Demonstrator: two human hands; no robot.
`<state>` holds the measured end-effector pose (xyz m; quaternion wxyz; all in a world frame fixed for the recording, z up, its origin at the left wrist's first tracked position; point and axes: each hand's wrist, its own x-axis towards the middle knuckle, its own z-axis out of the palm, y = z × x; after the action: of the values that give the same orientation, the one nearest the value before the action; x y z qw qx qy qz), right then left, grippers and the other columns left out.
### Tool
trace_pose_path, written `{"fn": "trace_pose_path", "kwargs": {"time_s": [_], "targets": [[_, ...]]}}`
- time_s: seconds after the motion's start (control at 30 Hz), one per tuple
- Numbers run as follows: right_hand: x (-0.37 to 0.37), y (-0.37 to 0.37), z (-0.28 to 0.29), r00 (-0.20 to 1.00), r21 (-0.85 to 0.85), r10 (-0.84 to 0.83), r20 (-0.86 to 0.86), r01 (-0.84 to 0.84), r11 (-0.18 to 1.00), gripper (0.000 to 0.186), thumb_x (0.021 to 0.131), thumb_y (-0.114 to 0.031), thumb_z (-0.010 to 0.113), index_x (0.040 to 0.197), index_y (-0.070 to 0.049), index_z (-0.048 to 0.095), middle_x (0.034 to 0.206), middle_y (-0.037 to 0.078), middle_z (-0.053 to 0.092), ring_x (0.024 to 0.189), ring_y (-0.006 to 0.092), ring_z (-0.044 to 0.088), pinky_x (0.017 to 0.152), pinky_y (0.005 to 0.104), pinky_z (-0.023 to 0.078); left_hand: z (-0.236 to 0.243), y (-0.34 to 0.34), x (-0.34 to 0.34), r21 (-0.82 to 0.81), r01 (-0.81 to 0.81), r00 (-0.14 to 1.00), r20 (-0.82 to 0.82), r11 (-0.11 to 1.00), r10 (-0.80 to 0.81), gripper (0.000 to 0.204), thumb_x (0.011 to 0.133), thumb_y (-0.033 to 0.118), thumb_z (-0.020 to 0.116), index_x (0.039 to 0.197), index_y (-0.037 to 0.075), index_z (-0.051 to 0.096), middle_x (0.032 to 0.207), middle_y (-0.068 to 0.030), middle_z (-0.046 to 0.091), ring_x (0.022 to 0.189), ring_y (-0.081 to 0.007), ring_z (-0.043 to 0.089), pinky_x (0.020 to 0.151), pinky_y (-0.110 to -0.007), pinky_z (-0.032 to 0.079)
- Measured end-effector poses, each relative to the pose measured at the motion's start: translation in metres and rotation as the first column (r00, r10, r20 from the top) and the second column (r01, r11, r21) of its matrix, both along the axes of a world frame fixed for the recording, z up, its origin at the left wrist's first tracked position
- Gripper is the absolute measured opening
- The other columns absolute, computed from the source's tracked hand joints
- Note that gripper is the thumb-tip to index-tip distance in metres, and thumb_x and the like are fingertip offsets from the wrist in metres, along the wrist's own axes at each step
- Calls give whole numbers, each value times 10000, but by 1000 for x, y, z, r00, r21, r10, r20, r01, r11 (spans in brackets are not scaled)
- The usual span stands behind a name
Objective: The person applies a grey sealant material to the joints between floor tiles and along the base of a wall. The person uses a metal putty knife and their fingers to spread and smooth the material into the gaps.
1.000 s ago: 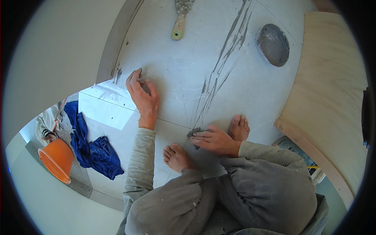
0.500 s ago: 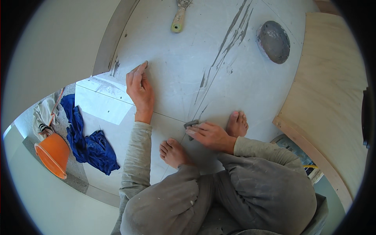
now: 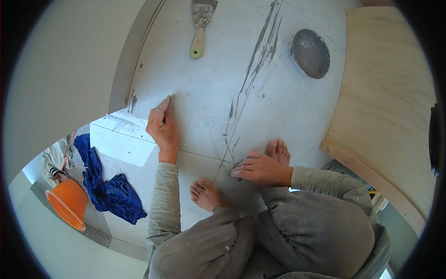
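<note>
My right hand (image 3: 262,169) is closed over a small dark grey flat piece (image 3: 237,176), low over the pale tiled floor beside my right foot. Most of that piece is hidden under the fingers, and I cannot make out its exact kind. My left hand (image 3: 162,128) holds nothing that I can see, its fingers stretched forward and partly bent, left of the middle of the floor. Ahead of it lies a putty knife (image 3: 197,39) with a smeared blade and pale handle. Dark grey grout smears (image 3: 258,60) run along a tile joint ahead of my right hand.
A round bowl (image 3: 310,53) of grey grout stands at the far right. A wooden panel (image 3: 383,93) borders the right side; a pale board (image 3: 65,60) stands at the left. Blue cloth (image 3: 116,193) and an orange bucket (image 3: 69,202) lie at lower left. My bare feet (image 3: 207,193) rest on the tiles.
My right hand has shifted slightly right and back, covering more of the grey piece. The left hand's fingers have bent more. The whole view has tilted, bringing the putty knife's blade into sight.
</note>
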<state>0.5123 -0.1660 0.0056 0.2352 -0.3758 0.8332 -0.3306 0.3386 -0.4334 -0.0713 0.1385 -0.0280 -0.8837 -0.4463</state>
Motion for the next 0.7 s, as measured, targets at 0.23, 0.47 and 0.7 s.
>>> {"fn": "trace_pose_path", "kwargs": {"time_s": [0.23, 0.47, 0.7], "targets": [[-250, 124, 17, 400, -226, -805, -439, 817, 530, 203, 939, -27, 648, 1141, -18, 631, 995, 219, 720, 914, 447, 681, 770, 446, 549, 9, 3, 0, -4, -39, 997, 72, 999, 39, 195, 922, 11, 745, 1109, 55, 781, 851, -76, 710, 715, -172, 640, 676, -294, 523], [-378, 217, -19, 367, 97, -707, -605, 915, 392, 253, 902, -43, 607, 1154, -67, 622, 1060, 246, 720, 1015, 447, 677, 891, 528, 533, 2, 12, 2, 52, -54, 993, 108, 997, 48, 178, 962, 14, 697, 1125, 27, 766, 876, -76, 725, 729, -158, 647, 684, -283, 528], [-218, 66, -14, 622, 65, -686, -378, 757, 650, 160, 888, -5, 603, 1047, -8, 584, 860, 211, 661, 781, 411, 649, 714, 490, 538, 6, -5, 2, 6, -54, 985, 162, 999, 52, 217, 1029, 72, 632, 1207, 0, 732, 999, -94, 780, 815, -114, 681, 765, -260, 538]]}}
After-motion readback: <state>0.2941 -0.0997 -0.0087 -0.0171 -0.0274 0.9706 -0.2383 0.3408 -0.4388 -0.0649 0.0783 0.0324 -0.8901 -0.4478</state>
